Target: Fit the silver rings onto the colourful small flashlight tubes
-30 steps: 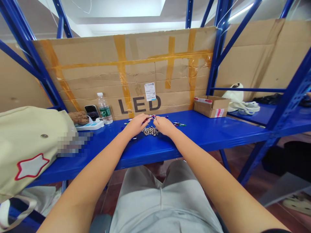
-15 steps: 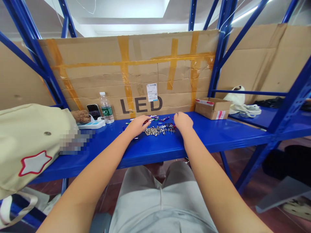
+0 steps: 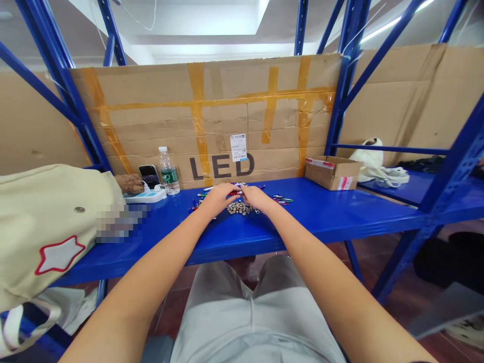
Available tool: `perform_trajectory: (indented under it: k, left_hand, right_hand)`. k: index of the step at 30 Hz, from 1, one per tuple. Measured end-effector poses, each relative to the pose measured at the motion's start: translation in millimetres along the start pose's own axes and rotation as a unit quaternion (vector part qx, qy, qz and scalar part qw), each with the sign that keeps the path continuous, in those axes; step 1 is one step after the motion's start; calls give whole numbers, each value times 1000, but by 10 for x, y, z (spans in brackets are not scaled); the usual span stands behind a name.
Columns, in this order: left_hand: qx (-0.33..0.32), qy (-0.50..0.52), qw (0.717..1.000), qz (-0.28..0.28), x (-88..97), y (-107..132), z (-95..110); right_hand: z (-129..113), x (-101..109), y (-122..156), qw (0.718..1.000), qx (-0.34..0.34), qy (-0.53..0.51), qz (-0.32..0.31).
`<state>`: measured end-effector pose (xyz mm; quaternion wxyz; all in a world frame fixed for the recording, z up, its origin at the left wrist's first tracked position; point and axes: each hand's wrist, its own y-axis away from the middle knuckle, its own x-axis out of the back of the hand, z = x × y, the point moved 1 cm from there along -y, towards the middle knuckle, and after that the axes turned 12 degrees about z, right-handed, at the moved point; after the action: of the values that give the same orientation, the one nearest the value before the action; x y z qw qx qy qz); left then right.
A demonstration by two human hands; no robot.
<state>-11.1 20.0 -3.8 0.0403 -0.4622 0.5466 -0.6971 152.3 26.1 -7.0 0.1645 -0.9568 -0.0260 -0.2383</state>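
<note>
My left hand (image 3: 220, 198) is closed over the blue shelf top, with a slim red metallic piece (image 3: 235, 193) at its fingertips. Close against it from the right comes my right hand (image 3: 254, 197), its fingers pinched at the end of that piece; whether they hold something else is hidden. Just below both hands lies a heap of small round silver pieces (image 3: 238, 208), perhaps button cells. Slim shiny coloured sticks (image 3: 280, 199) with silver ends lie right of my right hand. More coloured sticks (image 3: 195, 205) are partly covered by my left hand.
A water bottle (image 3: 169, 172), a phone (image 3: 149, 176) and a white power strip (image 3: 146, 195) stand at the back left. A cream bag (image 3: 56, 212) occupies the left end. An open cardboard box (image 3: 333, 174) sits right, before a tall cardboard sheet (image 3: 162, 128).
My right hand has moved left from the sticks to meet my left hand over the silver heap. The left hand keeps the red piece. The view has shifted slightly.
</note>
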Motion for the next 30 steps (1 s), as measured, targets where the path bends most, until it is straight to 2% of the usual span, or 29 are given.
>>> perform_trajectory:
  k: [4, 7, 10, 12, 15, 18, 20, 23, 30]
  left_hand:
    - [3, -27, 1000, -5, -4, -6, -21]
    - [57, -19, 998, -12, -4, -15, -14]
    - [121, -4, 992, -25, 4, -20, -21]
    - [170, 14, 985, -28, 18, -16, -39]
    - [240, 89, 966, -34, 38, 5, -48]
    - [288, 185, 939, -30, 47, 28, -10]
    - [295, 208, 932, -17, 53, 33, 26]
    - [294, 202, 934, -23, 61, 28, 46]
    - [298, 135, 945, -23, 62, 13, -69]
  right_hand:
    - [-28, -72, -42, 991, -82, -85, -55]
    - [-30, -91, -97, 983, -119, -115, -79]
    - [-18, -122, -150, 982, -117, -116, -91]
    - [-1, -134, -173, 989, -76, -104, -79]
    - [32, -112, -201, 996, 76, -42, -9]
    - [73, -64, -220, 971, 220, 52, 80]
    - [103, -44, -224, 960, 245, 92, 96]
    - [128, -44, -199, 955, 247, 124, 104]
    - [86, -149, -108, 941, 275, 171, 103]
